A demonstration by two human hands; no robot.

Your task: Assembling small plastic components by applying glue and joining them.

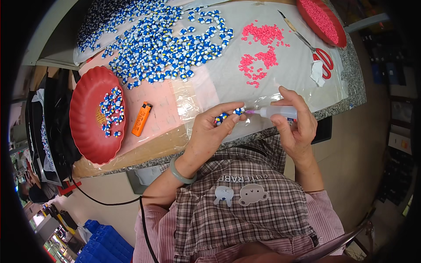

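Observation:
My left hand (206, 133) pinches a small blue-and-white piece (239, 111) between thumb and forefinger. A few more small blue, white and yellow pieces (221, 118) rest in its curled fingers, one showing a bit of pink. My right hand (301, 129) is closed around a translucent squeeze bottle (280, 112), held sideways. The bottle's thin purple nozzle (250, 111) points left, at or very near the pinched piece. Whether anything is coming out of the tip is too small to tell.
Loose blue-and-white pieces (162, 44) cover the table's far left. Pink bits (263, 34) lie beyond my hands. A red scalloped dish (83, 127) with finished-looking pieces and an orange lighter (141, 119) are at left; red-handled scissors (322, 61), crumpled tissue (317, 73) and a red bowl (341, 43) at right.

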